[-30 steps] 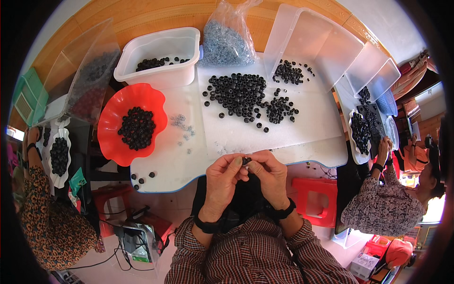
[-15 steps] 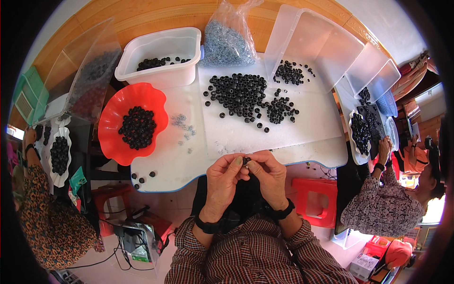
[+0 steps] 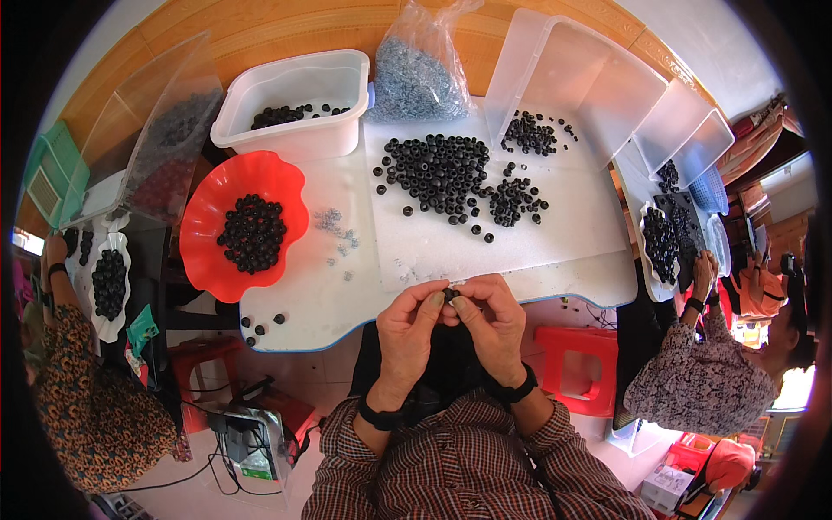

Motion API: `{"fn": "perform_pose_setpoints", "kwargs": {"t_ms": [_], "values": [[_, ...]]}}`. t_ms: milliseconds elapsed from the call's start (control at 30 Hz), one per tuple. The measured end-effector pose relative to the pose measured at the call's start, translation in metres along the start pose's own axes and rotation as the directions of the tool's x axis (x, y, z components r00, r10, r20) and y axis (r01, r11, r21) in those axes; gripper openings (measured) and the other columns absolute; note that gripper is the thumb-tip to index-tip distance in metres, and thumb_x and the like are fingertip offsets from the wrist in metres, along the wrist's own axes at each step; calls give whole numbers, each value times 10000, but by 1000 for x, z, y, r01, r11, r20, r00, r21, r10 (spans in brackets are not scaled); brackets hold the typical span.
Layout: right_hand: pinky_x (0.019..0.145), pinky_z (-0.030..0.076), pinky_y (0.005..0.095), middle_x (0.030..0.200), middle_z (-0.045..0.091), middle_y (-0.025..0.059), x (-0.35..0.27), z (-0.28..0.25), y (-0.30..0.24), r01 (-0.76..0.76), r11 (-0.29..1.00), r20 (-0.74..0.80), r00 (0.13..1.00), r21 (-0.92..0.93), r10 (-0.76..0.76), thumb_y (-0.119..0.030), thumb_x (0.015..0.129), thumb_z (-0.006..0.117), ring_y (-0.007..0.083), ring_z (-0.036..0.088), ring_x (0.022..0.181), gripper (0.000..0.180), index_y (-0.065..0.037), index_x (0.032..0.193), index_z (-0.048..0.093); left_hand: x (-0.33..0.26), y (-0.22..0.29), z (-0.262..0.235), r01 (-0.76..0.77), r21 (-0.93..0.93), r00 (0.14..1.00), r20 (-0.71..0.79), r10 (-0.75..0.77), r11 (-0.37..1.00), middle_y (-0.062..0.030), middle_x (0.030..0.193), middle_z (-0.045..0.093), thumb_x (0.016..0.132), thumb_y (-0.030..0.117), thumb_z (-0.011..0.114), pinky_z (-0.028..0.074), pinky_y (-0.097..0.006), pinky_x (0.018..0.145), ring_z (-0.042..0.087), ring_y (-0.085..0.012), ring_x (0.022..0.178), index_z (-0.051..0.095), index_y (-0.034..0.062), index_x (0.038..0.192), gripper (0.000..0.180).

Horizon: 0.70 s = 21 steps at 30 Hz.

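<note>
At the table's near edge, my left hand and my right hand meet, thumbs and fingertips pinched together. Between them sits a small round black part, mostly covered by the fingers. Beyond my hands, a large pile of black round parts with holes lies on a white sheet. A pile of smaller black pieces touches its right side. To the left, a red scalloped bowl holds many black parts. Little clear or silvery pieces are scattered between bowl and sheet.
At the back stand a white tub, a clear bag of bluish-grey pieces and a clear plastic bin tipped on its side. Several loose black parts lie front left. Other people work at both sides. A red stool stands right.
My fingertips have shifted slightly around the small black part, the right thumb moving a little. Both hands stay in nearly the same place.
</note>
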State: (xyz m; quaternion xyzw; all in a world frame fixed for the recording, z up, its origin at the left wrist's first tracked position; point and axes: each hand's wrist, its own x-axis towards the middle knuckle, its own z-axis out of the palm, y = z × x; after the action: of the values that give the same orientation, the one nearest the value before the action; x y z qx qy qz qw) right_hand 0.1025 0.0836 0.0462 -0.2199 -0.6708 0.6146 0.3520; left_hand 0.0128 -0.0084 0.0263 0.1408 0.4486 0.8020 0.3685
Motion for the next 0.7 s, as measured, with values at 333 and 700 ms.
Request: {"fn": "perform_pose_setpoints", "kwargs": {"t_ms": [333,700], "values": [[696,555,234,980,598,86,7,-4,-8,169,950,94,984,-264,-149,44,869,660,131,654,790,140,16,1006,656,1,8,-3,-32,90,999,19,30,995,-90,936,690,978,46,574,571,-239,737,661,-118,778,643,-37,1162,214],[601,517,300,933,601,110,4,0,-2,354,824,186,935,-442,-302,38,811,699,214,623,713,190,0,990,647,1,7,-6,24,63,1000,-3,-24,998,-101,965,690,948,58,627,586,-263,742,666,-137,811,646,-46,1143,222]]}}
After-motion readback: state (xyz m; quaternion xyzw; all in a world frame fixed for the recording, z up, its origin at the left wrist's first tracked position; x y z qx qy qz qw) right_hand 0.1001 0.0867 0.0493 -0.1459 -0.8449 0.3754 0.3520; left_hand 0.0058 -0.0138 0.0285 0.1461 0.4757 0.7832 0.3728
